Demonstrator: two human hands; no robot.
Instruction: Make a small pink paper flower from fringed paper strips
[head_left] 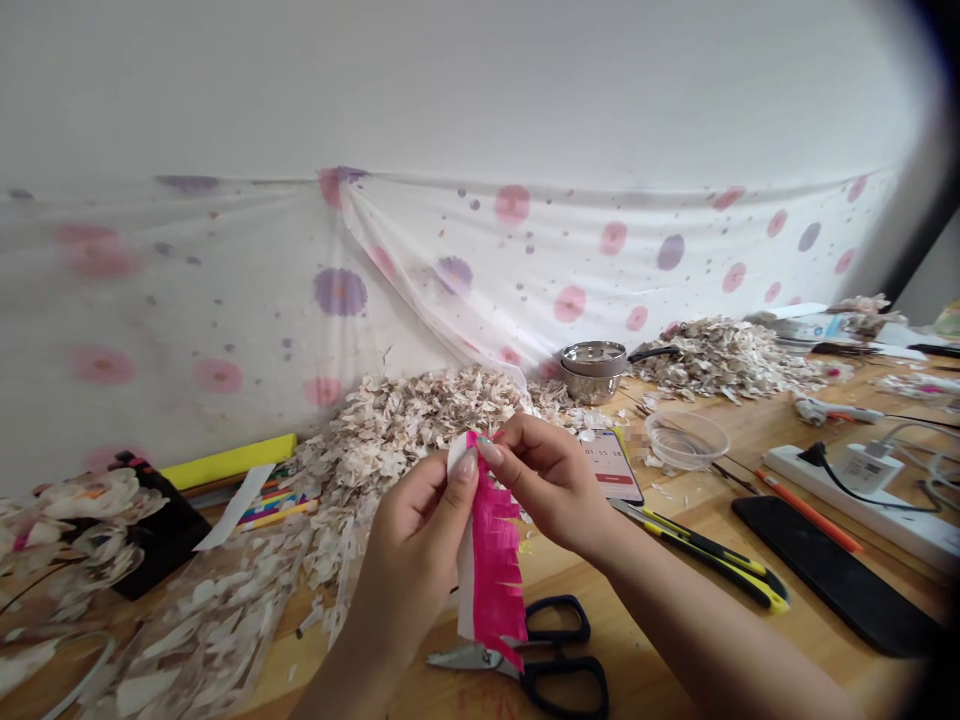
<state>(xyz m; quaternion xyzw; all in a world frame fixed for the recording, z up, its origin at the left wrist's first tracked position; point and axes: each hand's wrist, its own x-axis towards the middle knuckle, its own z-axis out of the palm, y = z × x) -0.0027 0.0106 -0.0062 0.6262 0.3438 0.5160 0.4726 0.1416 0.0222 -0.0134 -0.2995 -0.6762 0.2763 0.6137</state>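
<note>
A bright pink paper strip (pixel 496 570) with a white band along its left side hangs between my hands, its right edge cut into fringe. My left hand (pixel 427 530) pinches the upper part of the strip, thumb on the front. At the strip's top edge, the thumb and fingers of my right hand (pixel 551 480) are pressed together on it. What lies between the right fingertips is mostly hidden. Below, dark-handled scissors (pixel 566 675) lie on the table, partly covered by the strip's lower end.
Heaps of pale dried petals (pixel 405 410) fill the back. To the right lie a lit phone (pixel 611 465), a yellow utility knife (pixel 709 555), a dark phone (pixel 832 570) and a power strip (pixel 900 515). Metal bowls (pixel 592 372) and a clear plastic lid (pixel 686 440) stand behind.
</note>
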